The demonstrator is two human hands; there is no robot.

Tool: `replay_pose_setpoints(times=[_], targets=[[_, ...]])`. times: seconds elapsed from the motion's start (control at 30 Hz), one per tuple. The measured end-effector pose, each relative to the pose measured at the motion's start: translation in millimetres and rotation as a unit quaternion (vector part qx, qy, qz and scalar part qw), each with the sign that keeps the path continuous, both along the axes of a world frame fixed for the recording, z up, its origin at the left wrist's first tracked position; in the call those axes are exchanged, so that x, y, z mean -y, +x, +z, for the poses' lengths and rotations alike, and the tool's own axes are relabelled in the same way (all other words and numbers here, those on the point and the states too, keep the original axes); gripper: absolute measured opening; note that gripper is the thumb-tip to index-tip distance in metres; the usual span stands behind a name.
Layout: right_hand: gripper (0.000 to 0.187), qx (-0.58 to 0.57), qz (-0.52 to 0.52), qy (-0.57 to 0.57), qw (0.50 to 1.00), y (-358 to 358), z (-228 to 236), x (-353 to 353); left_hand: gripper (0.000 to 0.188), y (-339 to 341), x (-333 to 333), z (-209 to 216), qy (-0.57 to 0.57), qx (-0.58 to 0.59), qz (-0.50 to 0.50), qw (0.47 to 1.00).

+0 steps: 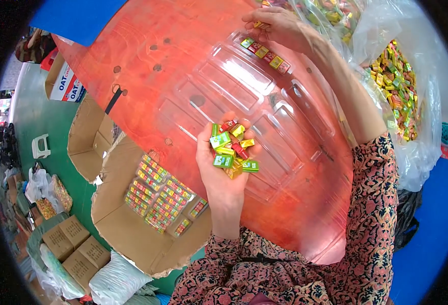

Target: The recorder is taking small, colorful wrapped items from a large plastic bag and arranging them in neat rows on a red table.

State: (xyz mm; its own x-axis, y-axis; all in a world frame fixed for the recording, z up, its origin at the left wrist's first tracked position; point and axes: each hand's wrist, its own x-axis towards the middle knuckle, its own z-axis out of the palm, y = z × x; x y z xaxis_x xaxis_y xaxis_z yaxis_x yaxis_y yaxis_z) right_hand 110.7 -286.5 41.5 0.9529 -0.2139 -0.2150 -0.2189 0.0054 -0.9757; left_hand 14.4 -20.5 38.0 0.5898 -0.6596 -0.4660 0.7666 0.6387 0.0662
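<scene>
My left hand (218, 183) is palm up and cupped around a heap of small wrapped candies (225, 138) in green, yellow and red. At the far side of the table my right hand (280, 29) pinches a small yellowish wrapped candy (259, 24) between thumb and fingers. Just below it, a row of wrapped candies (262, 53) fills the far compartment of a clear plastic tray (242, 76). Other long compartments of clear plastic (280, 145) lie on the red tabletop, partly hidden behind my left hand.
Large clear bags of wrapped candies (394, 84) stand at the right. Left of the table, an open cardboard box (125, 234) holds several filled candy trays (165, 198). Another open carton (89, 137) sits beyond it. Closed brown boxes (76, 244) are on the green floor near a white stool (41, 146).
</scene>
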Motion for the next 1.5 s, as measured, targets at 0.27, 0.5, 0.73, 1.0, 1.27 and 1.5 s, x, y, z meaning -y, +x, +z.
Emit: replay_pose_setpoints(times=[0.27,0.5,0.73,1.0,1.27,1.5], targets=[[0.024,-0.004,-0.046,-0.004,0.999,-20,6,-1,0.036,0,-2,2,0.020,-0.003,0.003,1.000],[0.022,-0.035,0.029,0.118,0.992,-21,7,6,0.037,1,-1,-1,0.014,0.002,0.003,1.000],[0.028,0.014,-0.027,-0.140,0.990,-14,5,-8,0.037,1,-2,-2,0.010,0.003,0.003,1.000],[0.022,0.080,-0.023,-0.316,0.945,-2,-4,-16,0.037,2,-4,-1,0.007,0.002,0.007,1.000],[0.017,0.095,-0.042,-0.424,0.900,-5,-8,-30,0.037,4,-5,-2,0.000,0.001,0.013,1.000],[0.020,0.108,-0.040,-0.447,0.887,-7,-16,-35,0.037,3,-5,-2,0.007,0.000,0.006,1.000]])
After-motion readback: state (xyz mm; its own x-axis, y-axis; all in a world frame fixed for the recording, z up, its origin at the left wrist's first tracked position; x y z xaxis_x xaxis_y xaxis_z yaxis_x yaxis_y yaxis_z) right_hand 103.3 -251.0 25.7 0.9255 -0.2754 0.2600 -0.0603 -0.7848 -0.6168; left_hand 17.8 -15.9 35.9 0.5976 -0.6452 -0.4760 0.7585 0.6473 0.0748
